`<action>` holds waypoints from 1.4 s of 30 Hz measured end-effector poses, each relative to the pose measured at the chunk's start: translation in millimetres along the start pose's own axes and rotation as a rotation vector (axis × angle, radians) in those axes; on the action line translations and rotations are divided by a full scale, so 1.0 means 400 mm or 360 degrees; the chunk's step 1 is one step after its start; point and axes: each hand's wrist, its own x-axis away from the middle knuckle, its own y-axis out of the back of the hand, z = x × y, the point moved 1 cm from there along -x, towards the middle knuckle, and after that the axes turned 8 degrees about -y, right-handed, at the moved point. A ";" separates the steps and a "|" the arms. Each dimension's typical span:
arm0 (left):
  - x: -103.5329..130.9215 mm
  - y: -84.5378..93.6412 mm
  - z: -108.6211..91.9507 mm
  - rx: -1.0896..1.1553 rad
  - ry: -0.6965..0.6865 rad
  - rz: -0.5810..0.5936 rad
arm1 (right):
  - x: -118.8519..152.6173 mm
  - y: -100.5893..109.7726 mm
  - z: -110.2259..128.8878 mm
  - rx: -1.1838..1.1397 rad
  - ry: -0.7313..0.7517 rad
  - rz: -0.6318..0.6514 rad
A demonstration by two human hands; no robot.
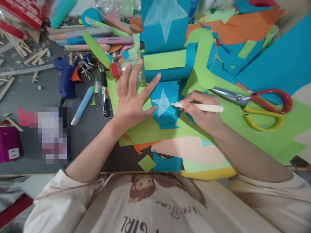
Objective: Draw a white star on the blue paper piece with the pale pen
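Observation:
Between the fingers of my right hand (202,111) is a white marker (210,107), its tip on the white star (162,104) drawn on a blue paper piece (170,87). One part of the star is filled in white; its right side shows outlines. My left hand (132,94) lies with fingers spread, thumb and index finger at the left edge of that blue piece. Just beyond sits a plastic bottle wrapped in blue paper (167,76) with a light green strip (165,60) and a red cap (115,70). A larger star (166,16) shows on blue paper behind it.
Scissors (240,98) with red and yellow handles lie to the right on green paper (264,142). At left are a blue glue gun (66,77), a black pen (104,94), a light blue marker (82,105) and scattered wooden sticks (36,58). Orange scraps (238,27) lie at the back.

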 end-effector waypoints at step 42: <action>-0.002 0.000 0.000 -0.0002 0.0027 0.0049 | -0.005 0.002 0.005 0.0124 0.0018 0.0212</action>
